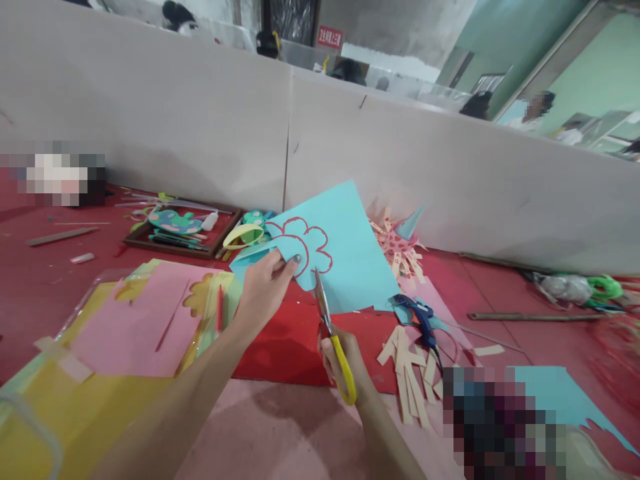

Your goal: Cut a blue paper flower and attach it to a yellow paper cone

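Observation:
My left hand (267, 283) pinches a large sheet of light blue paper (355, 247) by a partly cut edge, thumb on top. A flower outline (315, 233) in red line is drawn on the sheet, its scalloped petals facing up and right. In my right hand (345, 357) are scissors (342, 367) with yellow handles. Their blades point up at the paper, meeting it at the lower edge of the petals. Under the sheet lies red paper (275, 353).
Pink paper (140, 327) with cutouts and a red marker (219, 308) lie left. A craft tray (200, 252) stands behind. To the right are a blue glue gun (420, 317), pale paper strips (407, 380) and a spiky pink craft (400, 243). A white partition (400, 167) closes the back.

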`<state>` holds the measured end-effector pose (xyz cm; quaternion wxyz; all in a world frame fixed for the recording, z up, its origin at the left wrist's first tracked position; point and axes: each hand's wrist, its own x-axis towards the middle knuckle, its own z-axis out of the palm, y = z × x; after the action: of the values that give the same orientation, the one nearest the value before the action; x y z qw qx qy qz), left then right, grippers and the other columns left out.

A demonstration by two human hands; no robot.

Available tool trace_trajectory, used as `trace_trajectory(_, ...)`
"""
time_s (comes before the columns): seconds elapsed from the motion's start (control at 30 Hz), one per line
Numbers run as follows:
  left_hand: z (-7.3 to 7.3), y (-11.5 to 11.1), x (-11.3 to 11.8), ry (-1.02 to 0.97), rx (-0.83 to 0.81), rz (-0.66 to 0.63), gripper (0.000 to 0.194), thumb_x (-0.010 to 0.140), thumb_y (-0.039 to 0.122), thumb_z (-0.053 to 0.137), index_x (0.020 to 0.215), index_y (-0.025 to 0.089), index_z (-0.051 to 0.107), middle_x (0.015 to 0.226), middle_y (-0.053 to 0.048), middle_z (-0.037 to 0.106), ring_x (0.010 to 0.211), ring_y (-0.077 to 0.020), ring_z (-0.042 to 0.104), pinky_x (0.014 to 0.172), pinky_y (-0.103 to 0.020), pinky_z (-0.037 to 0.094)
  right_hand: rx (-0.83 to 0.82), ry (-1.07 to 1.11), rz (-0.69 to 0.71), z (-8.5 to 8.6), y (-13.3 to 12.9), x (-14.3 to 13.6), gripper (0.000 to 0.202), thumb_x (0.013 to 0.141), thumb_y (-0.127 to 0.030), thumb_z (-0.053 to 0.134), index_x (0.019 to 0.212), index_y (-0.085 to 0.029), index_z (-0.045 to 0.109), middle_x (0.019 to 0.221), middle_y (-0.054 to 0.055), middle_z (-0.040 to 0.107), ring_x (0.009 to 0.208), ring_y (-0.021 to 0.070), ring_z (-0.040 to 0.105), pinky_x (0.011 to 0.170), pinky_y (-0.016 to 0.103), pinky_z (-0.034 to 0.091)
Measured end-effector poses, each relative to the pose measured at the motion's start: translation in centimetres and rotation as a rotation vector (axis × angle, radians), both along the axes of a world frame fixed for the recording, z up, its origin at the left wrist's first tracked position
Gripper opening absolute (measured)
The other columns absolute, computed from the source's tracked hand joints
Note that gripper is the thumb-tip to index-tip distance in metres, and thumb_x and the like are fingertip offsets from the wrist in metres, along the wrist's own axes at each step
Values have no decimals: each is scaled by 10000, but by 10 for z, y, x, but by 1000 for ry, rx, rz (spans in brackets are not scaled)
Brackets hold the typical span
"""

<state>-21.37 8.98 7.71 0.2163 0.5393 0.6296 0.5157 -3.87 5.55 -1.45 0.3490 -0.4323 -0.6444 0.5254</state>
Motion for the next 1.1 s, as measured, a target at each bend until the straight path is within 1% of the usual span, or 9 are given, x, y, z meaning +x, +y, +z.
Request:
trace_trajectory(0.27,-2,3,-5,-16,-34,-24,271,784,416,486,783,167,593,654,4,613,676,-155,563,614,-230,428,-47,18,14,3,2,0,501,733,-689,503,608,-215,400,467,-49,302,443,85,290,372,216,218)
trace_trajectory(0.47,2,3,-9,10,-48,-84,238,785,387,475,740,167,554,641,22,573,619,-124,515,601,-211,397,-69,22,18,5,1,-1,511,727,-695,505,601,-212,396,459,-52,297,433,76,280,378,209,202)
trace_trajectory(0.63,4,2,-10,45,-47,-61,246,782,390,474,677,171,512,600,32,523,582,-114,472,568,-201,373,-55,5,20,2,1,0,507,724,-694,513,610,-211,408,455,-55,298,431,73,282,381,204,197)
trace_trajectory(0.77,5,1,-9,53,-51,-65,235,787,380,476,706,168,537,611,34,533,584,-110,471,569,-197,372,-49,-3,24,2,2,0,512,725,-699,505,611,-210,404,452,-55,293,429,73,279,378,205,189)
trace_trajectory(0.9,7,0,-9,57,-60,-57,235,787,375,476,682,170,522,584,42,516,561,-105,454,553,-197,362,-62,3,21,1,2,1,512,712,-696,527,608,-210,407,450,-55,294,429,75,283,376,208,190)
trace_trajectory(1.1,5,1,-10,59,-50,-64,232,792,376,473,681,177,515,579,42,501,557,-108,453,549,-203,357,-60,19,17,-1,2,0,504,712,-694,529,616,-211,419,444,-56,290,429,79,287,371,208,197)
